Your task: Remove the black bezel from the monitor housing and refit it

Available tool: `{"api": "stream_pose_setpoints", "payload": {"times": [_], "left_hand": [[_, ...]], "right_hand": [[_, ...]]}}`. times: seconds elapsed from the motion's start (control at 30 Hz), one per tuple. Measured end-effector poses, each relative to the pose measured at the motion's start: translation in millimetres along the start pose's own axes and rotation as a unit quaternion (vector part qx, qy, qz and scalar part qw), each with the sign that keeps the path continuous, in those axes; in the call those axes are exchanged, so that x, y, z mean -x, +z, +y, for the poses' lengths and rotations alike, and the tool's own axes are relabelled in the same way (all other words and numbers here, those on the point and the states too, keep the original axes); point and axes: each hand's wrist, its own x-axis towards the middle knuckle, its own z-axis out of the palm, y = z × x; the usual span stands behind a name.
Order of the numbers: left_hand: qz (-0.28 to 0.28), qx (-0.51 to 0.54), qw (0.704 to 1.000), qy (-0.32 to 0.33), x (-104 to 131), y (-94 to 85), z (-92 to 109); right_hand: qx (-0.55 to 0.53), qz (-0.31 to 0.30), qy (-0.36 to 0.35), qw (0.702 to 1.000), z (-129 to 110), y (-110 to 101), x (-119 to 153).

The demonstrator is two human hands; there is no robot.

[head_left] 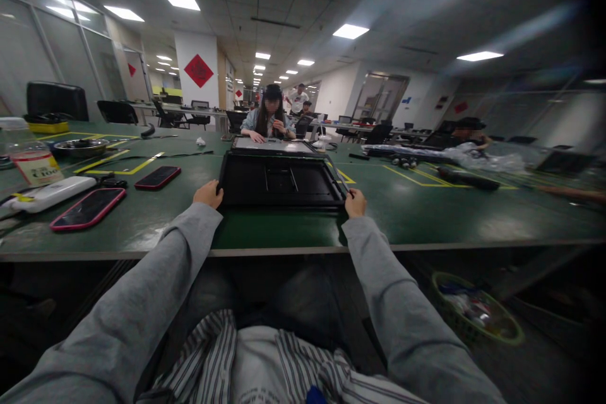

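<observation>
A black rectangular shell [241, 180], looking like a monitor's back cover, lies on the green table before me. A raised rectangular outline shows at its middle. My left hand [208, 194] is closed on its left edge, fingertips partly hidden. At the right edge, my right hand [355, 203] is closed on the near corner, where a thin strip [337, 172] runs back along the side; whether that strip is a separate piece I cannot tell. Just beyond the shell lies a flat grey panel with a dark border [277, 145].
Two red-edged phones [88, 209] [158, 178], a white device [54, 194], a bottle [31, 158] and a metal bowl [81, 147] sit on the left. A person [269, 117] sits opposite. Clear plastic wrap [487, 158] lies right. A green basket [476, 309] stands below the table.
</observation>
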Motion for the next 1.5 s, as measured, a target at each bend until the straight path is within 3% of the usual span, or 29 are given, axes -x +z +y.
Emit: {"api": "stream_pose_setpoints", "payload": {"times": [0.33,0.53,0.73,0.87,1.1,1.3,1.5], "left_hand": [[-0.002,0.028,0.999,-0.019,4,-3.0,-4],[-0.008,0.056,0.998,-0.026,3,1.4,-11],[-0.02,0.121,0.992,-0.026,0,11.7,-17],[-0.038,0.175,0.983,-0.025,3,9.5,-14],[-0.066,0.301,0.951,0.011,3,3.8,-20],[-0.08,0.406,0.91,0.02,-14,17.1,-34],[-0.09,0.448,0.89,0.011,-25,25.1,-44]], "right_hand": [[0.0,-0.014,0.015,1.0,6,2,-2],[0.072,-0.034,0.021,0.997,4,0,-1],[0.056,-0.041,0.011,0.998,1,0,3],[0.09,-0.052,-0.011,0.995,0,0,4],[0.122,-0.06,-0.02,0.991,0,-1,3],[0.133,-0.069,-0.018,0.989,0,-2,3],[0.132,-0.066,-0.024,0.989,1,-1,3]]}}
